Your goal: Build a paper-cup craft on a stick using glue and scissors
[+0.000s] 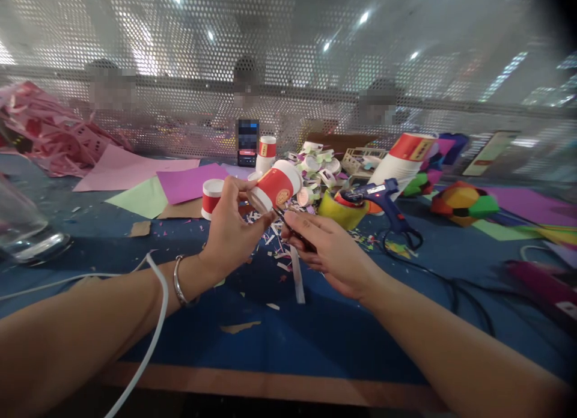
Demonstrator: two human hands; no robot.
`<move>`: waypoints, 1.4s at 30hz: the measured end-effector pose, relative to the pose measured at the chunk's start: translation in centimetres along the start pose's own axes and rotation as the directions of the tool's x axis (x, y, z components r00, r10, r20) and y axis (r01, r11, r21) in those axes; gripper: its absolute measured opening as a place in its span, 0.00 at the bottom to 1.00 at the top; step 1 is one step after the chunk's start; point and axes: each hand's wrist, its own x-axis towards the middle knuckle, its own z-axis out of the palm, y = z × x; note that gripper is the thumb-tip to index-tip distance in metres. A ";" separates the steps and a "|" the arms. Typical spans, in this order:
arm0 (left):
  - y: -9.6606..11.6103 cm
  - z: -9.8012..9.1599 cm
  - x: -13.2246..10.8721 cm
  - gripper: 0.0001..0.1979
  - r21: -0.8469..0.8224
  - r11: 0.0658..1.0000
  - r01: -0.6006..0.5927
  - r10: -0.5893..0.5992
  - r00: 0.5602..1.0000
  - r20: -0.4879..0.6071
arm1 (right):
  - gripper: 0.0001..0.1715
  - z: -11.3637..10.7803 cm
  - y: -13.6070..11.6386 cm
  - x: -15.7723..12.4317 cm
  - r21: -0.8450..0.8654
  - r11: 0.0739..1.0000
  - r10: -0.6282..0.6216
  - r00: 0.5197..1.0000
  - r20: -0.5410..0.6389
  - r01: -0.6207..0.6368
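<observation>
Through the head camera, I have two bare hands meeting mid-view above a blue counter. My left grip, the left hand, is closed, thumb against fingers, around one tilted cup, a smooth paper-looking cylinder with white ends and a wide red band. My right grip, the right hand, is closed on one slim dark tool, mostly hidden by fingers; I cannot tell whether its tip touches the cup.

With the held cup as clock centre, one short red-banded cup stands at nine, and another, an upright red-topped cup, just before twelve. One nested white stack leans between two and three. One hard, dark-blue glue gun lies at three, beside one yellow holder. At six, flat paper scraps, too many to count, surround one long pale strip.
</observation>
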 end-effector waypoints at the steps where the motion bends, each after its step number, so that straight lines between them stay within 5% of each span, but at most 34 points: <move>1: 0.0 0.1 -0.1 0.25 0.001 1.000 -0.018 0.018 1.000 0.017 | 0.27 0.0 0.0 0.1 0.002 1.000 0.001 1.000 -0.005 -0.001; 4: 0.2 0.6 -0.3 0.24 -0.030 0.998 -0.047 0.048 0.997 0.053 | 0.27 0.0 0.2 0.2 0.017 0.999 -0.028 1.000 -0.008 0.028; 10: 0.7 0.7 -0.2 0.28 -0.204 0.973 0.110 -0.082 0.987 0.140 | 0.26 -0.1 0.3 0.3 0.044 0.997 -0.059 0.998 -0.025 0.060; 17: 1.1 0.1 0.1 0.21 -0.266 0.942 0.205 -0.157 0.969 0.191 | 0.27 -0.2 0.4 0.4 0.070 0.996 -0.045 0.998 -0.050 0.049; 32: 1.4 -0.1 -0.4 0.18 -0.026 0.990 0.139 -0.132 0.976 0.172 | 0.31 -0.1 1.0 0.6 0.065 0.996 -0.064 0.996 -0.056 0.067; 42: 1.7 0.0 -0.5 0.18 -0.048 0.991 0.128 -0.117 0.976 0.181 | 0.31 0.3 0.7 0.3 0.054 0.989 -0.129 0.986 -0.103 0.135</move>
